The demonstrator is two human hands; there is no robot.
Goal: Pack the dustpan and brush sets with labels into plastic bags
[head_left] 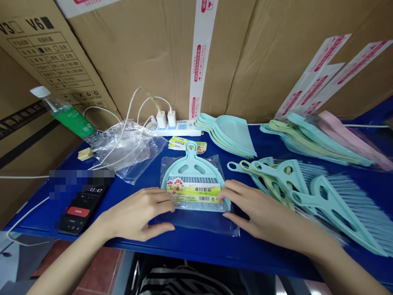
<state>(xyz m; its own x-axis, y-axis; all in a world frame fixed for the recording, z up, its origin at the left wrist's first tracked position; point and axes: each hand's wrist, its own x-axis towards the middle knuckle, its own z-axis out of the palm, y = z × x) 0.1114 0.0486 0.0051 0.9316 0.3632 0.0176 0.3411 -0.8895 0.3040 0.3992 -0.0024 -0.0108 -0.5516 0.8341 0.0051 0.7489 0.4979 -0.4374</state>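
A light-blue dustpan with a brush laid in it (192, 167) lies flat on the blue table in a clear plastic bag (202, 223), handle pointing away from me. A printed label card (196, 191) with mushrooms on it lies across the brush. My left hand (141, 215) rests its fingers on the left side of the set and the card's edge, its thumb spread apart below. At the right side, my right hand (251, 211) has bent fingers over the card's end and the dustpan's rim, with the thumb at the bag's edge.
Loose brushes (334, 217) lie at the right. Stacked dustpans (230, 131) and bagged sets (325, 135) stand behind. More label cards (184, 143) lie near a power strip (184, 129). At left are empty plastic bags (132, 143), a bottle (70, 116), a phone (81, 209) and cables.
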